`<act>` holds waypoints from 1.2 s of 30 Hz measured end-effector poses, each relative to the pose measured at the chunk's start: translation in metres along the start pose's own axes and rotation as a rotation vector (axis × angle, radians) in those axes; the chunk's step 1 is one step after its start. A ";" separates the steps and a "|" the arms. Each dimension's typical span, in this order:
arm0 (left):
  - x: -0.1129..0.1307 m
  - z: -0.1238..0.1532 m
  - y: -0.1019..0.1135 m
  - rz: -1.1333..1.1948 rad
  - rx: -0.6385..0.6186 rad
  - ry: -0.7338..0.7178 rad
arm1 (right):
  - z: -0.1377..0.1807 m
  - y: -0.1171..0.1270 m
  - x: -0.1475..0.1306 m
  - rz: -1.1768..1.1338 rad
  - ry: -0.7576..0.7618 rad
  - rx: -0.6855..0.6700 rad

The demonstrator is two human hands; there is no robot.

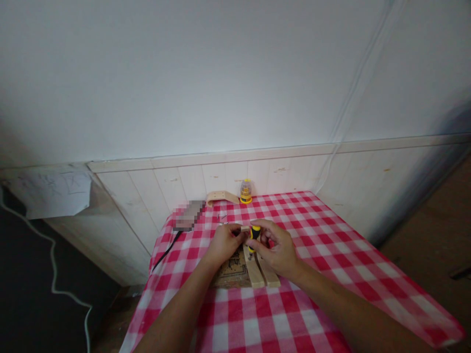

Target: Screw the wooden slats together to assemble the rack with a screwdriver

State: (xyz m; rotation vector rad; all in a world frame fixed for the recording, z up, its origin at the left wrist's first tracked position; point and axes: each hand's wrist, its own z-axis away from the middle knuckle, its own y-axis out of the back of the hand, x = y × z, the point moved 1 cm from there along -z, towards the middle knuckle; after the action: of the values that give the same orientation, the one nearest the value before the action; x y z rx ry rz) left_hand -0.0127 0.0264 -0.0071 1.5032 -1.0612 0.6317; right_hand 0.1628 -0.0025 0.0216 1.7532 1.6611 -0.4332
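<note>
My right hand (275,245) is closed round a stubby black-and-yellow screwdriver (254,234), held upright over a pale wooden strip (253,272). The screwdriver's lower end is close to small dark marks on the strip; whether it touches a screw is too small to tell. My left hand (225,242) pinches the strip near its far end, fingertips partly hidden. A second wooden strip (271,277) lies alongside on the right, partly under my right hand. Left of the strips is a flat brown board (230,274) with dark lettering, beneath my left wrist.
A red-and-white checked cloth (312,304) covers the table. Against the wall stand a curved wooden piece with holes (222,197) and a clear-and-yellow container (246,191). A blurred-out flat object (189,215) with a black strap (167,252) lies at the left edge.
</note>
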 end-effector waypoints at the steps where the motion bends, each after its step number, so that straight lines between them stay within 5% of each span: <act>1: 0.000 0.000 0.000 -0.003 0.000 -0.002 | 0.000 0.000 -0.001 0.002 0.002 -0.004; 7: -0.001 0.000 0.000 0.005 -0.008 -0.006 | 0.002 0.003 -0.004 -0.007 0.004 -0.098; 36: 0.003 0.001 0.001 -0.026 0.006 0.002 | 0.000 0.003 -0.006 -0.007 -0.052 -0.007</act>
State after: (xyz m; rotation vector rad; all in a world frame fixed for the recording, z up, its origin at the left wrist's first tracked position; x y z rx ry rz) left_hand -0.0124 0.0247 -0.0043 1.5187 -1.0380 0.6185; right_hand 0.1646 -0.0067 0.0257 1.7172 1.6303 -0.4717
